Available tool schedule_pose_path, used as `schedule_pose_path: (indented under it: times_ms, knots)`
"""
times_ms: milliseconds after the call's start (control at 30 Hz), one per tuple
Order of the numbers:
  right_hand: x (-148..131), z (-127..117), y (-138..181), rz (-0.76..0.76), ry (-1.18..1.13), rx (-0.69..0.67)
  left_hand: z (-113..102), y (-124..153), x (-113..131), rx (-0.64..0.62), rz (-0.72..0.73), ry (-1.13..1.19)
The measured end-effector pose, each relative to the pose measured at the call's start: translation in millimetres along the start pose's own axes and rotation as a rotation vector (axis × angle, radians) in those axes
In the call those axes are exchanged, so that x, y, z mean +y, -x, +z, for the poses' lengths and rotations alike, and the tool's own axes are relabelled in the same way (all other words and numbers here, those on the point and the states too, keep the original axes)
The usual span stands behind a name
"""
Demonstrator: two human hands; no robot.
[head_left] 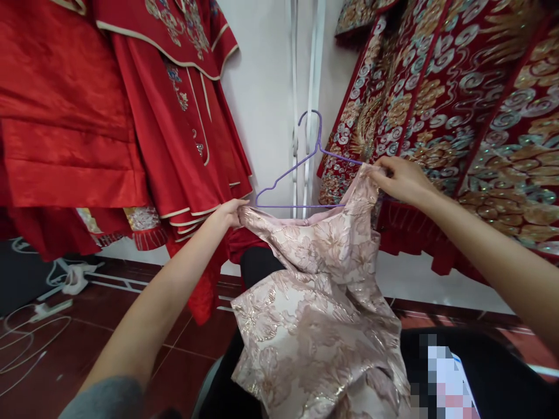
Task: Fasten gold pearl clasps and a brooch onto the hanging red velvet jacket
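Observation:
A pale pink brocade dress [314,326] with a raised floral pattern hangs down in front of me and spreads over my lap. My left hand [232,213] pinches its left shoulder, closed on the fabric. At the other shoulder, my right hand [395,177] is closed on the dress and stretches the neckline wide. Behind the neckline is a purple clothes hanger [286,174], its hook pointing up. Its right arm runs into the right shoulder of the dress, while its left corner shows outside the fabric beside my left hand.
Red garments [174,116] hang at the left, and a heavily embroidered red robe [437,116] hangs at the right. White metal poles [308,70] stand against the wall. White cables [35,337] and a power strip [51,311] lie on the red tiled floor [183,361]. A pixelated object [449,378] rests at lower right.

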State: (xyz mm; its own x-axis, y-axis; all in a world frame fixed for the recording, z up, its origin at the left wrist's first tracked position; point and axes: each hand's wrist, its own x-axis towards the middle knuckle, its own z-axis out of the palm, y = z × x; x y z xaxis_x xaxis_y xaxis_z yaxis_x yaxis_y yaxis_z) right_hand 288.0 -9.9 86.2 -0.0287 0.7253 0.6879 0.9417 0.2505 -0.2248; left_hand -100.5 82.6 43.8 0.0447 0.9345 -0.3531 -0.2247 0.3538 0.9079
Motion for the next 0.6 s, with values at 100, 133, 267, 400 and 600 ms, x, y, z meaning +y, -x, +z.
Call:
schedule_pose_path:
  times_ms: [100, 133, 267, 400, 600]
  knots:
    - [2, 0, -1, 0.001, -0.008, -0.003, 2, -4, 2, 0.073, -0.014, 0.062]
    - [3, 0, -1, 0.005, -0.013, -0.007, 3, -5, 2, 0.089, -0.011, 0.072]
    - [5, -1, -4, 0.056, -0.073, -0.011, 4, -9, 5, 0.122, 0.028, 0.061]
    - [6, 0, -3, 0.006, -0.07, 0.0, 13, -7, 12, 0.024, 0.137, 0.103]
    - [17, 5, 1, -0.142, 0.03, 0.027, 74, 8, 27, -0.155, 0.47, -0.202]
